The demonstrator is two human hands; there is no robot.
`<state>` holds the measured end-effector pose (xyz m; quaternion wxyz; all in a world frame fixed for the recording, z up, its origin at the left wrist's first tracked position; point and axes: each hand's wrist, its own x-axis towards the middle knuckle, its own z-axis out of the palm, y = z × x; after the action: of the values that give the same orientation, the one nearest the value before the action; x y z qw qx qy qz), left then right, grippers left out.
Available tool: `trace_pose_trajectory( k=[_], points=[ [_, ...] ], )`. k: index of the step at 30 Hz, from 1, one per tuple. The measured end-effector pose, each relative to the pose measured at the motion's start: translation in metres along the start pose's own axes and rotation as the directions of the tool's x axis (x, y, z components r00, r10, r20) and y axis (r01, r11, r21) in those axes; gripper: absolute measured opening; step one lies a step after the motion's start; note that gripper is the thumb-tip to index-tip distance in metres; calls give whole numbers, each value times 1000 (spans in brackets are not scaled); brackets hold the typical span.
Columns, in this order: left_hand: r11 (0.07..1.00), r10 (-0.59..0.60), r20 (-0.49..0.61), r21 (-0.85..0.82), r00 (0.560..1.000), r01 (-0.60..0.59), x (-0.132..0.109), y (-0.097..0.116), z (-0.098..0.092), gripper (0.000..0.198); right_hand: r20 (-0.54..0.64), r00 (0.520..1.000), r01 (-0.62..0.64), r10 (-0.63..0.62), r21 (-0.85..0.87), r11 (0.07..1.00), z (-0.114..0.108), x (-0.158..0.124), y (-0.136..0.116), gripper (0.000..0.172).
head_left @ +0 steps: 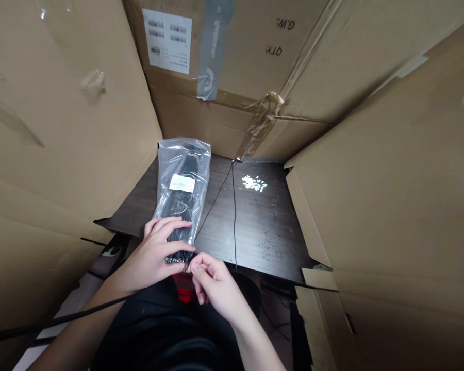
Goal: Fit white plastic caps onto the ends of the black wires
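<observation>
A clear plastic bag [203,178] lies lengthwise on the dark table, with a white label [182,183] on it. Inside is a bundle of thin black wires [178,206], whose shiny metal-tipped ends [179,257] show at the near end. My left hand [160,247] rests over the lower part of the bag, its fingers stretched out and spread. Close beside its thumb, at the wire ends, my right hand [209,278] is closed in a pinch. Whatever sits between those fingertips is too small to make out.
Several small white pieces [254,183] lie in a pile toward the back right of the table [270,221]. Two thin black cords [234,216] run forward from the back edge. Cardboard walls [232,118] enclose the left, back and right. Something red [184,293] shows below the table edge.
</observation>
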<state>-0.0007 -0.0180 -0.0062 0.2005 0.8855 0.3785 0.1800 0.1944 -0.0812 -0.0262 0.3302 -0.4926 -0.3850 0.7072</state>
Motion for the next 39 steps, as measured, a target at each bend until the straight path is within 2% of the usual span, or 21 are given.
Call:
trace_pose_trajectory(
  k=[2, 8, 18, 25, 30, 39],
  points=[
    [1000, 12, 22, -6, 1000, -12, 0, -1, -1, 16, -8, 1000, -9, 9, 2, 1000, 0, 0, 2, 21],
    [1000, 9, 94, -9, 996, -8, 0, 0, -5, 21, -97, 995, 12, -24, -116, 993, -1, 0, 2, 19],
    [1000, 13, 67, -17, 998, -12, 3, 5, -7, 17, -126, 992, -39, 17, -181, 983, 2, -3, -7, 18],
    [999, -2, 81, -32, 997, 5, 5, 8, -7, 26, -186, 980, 16, -74, -293, 956, -2, -12, -12, 25],
    [998, -3, 95, -65, 995, 9, 10, 14, -12, 26, -240, 957, 56, -162, -395, 917, -3, -16, -15, 24],
    [999, 3, 112, -43, 994, 2, 18, 18, -7, 23, -222, 954, 94, -204, -423, 901, -6, -14, -10, 23]
  ],
)
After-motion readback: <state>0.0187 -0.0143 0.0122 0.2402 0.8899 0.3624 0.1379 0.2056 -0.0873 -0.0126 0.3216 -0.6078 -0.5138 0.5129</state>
